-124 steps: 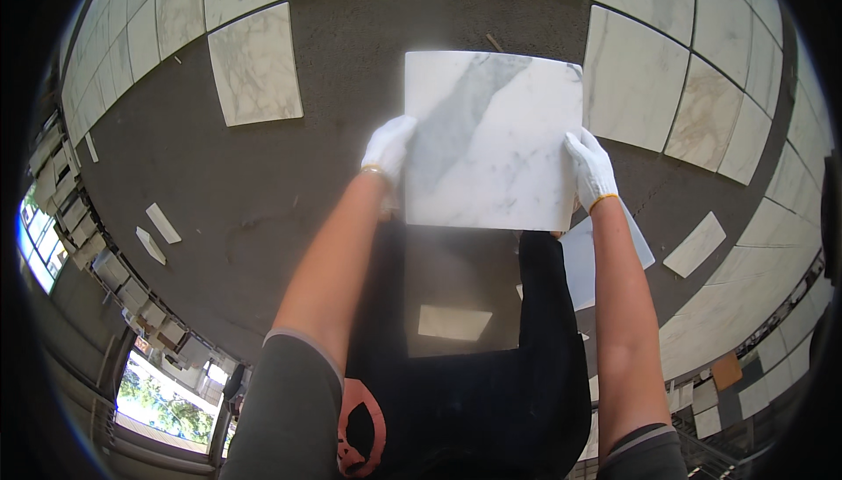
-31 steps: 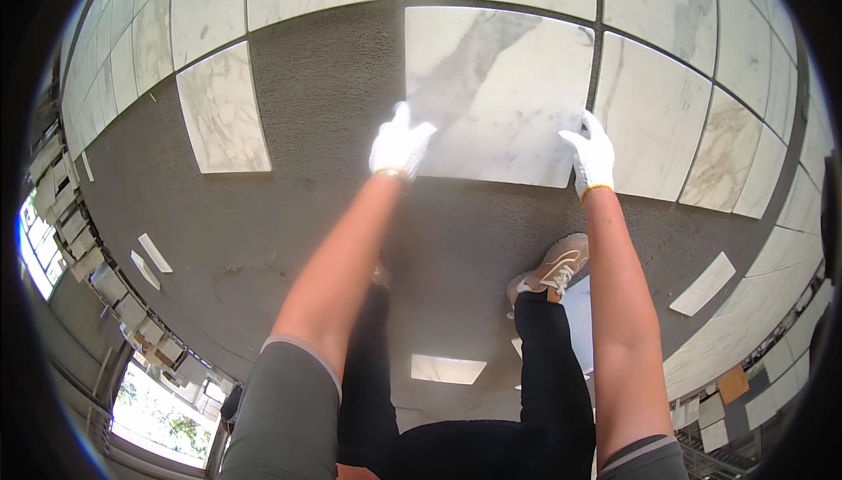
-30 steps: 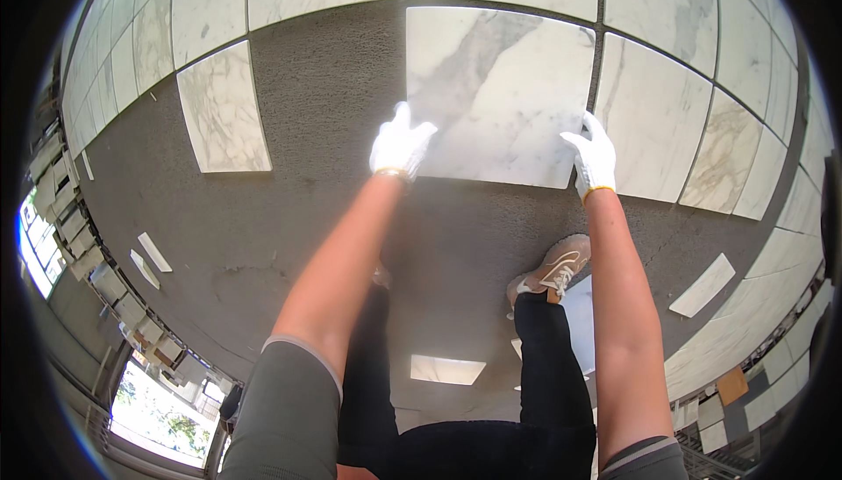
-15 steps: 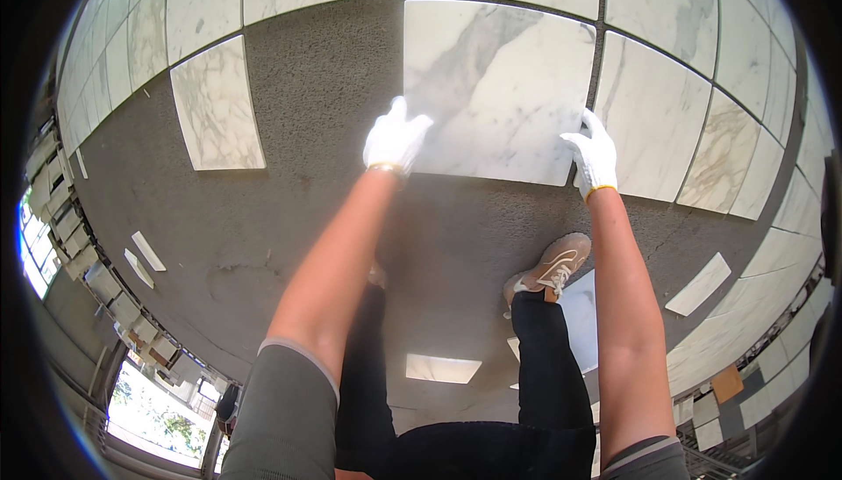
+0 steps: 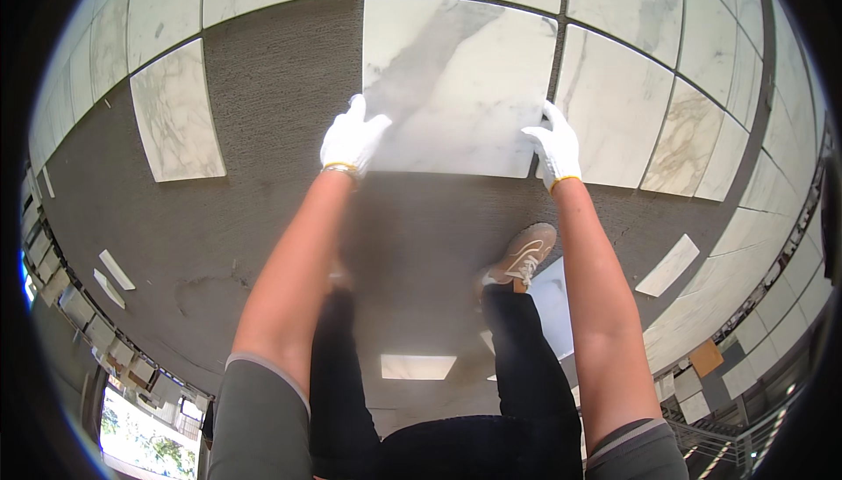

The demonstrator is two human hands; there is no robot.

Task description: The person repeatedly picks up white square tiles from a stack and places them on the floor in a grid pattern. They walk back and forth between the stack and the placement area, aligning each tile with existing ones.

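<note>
A large white marble tile (image 5: 456,85) with grey veins lies on the grey floor, beside the laid tiles, with narrow gaps at its far and right edges. My left hand (image 5: 351,136), in a white glove, grips its left edge, the thumb over the top face. My right hand (image 5: 556,145), gloved too, holds the right edge near the corner, fingers along the gap to the neighbouring marble tile (image 5: 607,103). The undersides of the fingers are hidden.
Left of the held tile is bare grey floor (image 5: 281,76), then a narrower marble tile (image 5: 178,116). Tile strips (image 5: 116,269) lie farther left, another strip (image 5: 668,266) at the right. A cut piece (image 5: 418,367) lies between my legs; my shoe (image 5: 524,256) stands behind the tile.
The whole scene has shifted left in the picture as my view turned. Both hands stay at the tile's side edges, and the tile looks the same against its neighbours.
</note>
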